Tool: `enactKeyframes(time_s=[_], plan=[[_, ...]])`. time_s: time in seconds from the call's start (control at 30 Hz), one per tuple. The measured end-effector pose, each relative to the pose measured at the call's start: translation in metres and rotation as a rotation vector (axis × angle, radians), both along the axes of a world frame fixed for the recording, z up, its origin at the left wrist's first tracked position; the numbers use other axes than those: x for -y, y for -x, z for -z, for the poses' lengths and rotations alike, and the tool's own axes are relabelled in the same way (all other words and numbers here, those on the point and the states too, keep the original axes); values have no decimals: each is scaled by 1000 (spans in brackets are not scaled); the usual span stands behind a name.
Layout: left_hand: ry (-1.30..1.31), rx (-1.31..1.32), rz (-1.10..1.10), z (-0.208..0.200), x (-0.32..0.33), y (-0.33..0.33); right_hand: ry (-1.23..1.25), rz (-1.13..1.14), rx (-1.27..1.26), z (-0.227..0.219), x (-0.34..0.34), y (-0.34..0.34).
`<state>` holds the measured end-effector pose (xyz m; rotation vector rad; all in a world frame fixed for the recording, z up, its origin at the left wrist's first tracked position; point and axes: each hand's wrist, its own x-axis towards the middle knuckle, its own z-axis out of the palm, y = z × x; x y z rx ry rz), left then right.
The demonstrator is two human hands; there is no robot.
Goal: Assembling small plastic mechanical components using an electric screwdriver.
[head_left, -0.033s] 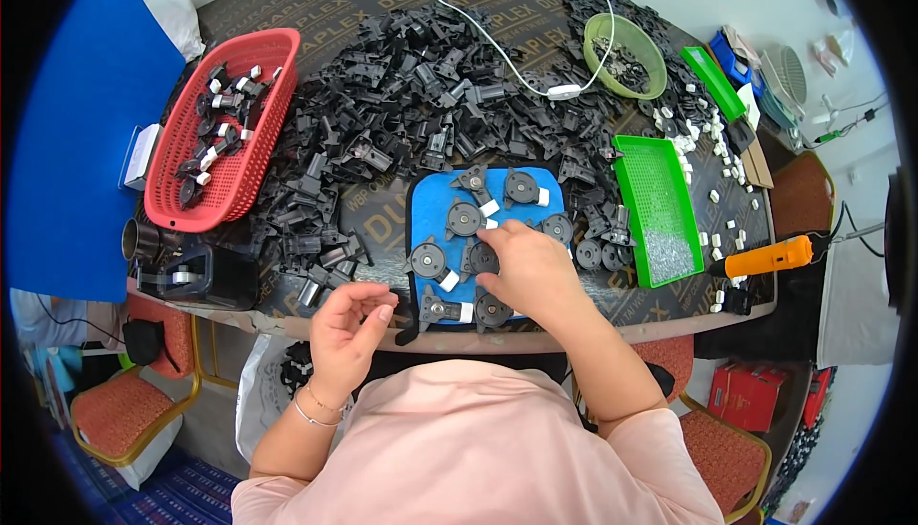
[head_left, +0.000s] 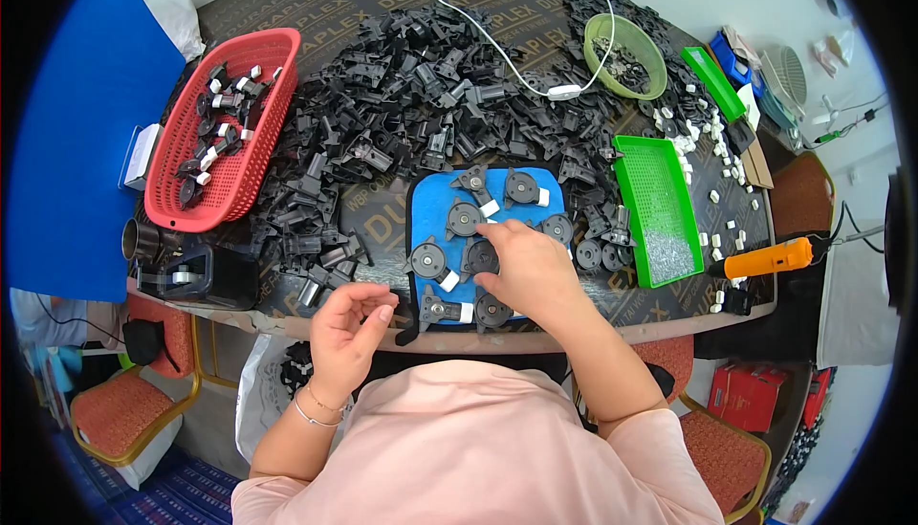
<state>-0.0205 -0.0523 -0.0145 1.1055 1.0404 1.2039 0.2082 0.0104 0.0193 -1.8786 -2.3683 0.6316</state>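
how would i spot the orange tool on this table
Start at the long green tray right of the blue mat. Just past the tray's near end, at the table's right edge, lies the orange tool, the only orange item among black and white parts.

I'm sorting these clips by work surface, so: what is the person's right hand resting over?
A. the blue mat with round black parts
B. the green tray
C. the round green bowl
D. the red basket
A: the right hand lies over the blue mat, among the round black parts laid out there, well away from the red basket, the green tray and the green bowl.
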Motion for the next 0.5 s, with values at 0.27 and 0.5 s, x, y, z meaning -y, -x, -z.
enactKeyframes(time_s=[0.27,0.5], plan=[[0,-5,0,0,0,1,-28,-19,-43,10,0,0],[27,8,-4,1,-2,0,-98,57,-128,-2,9,-14]])
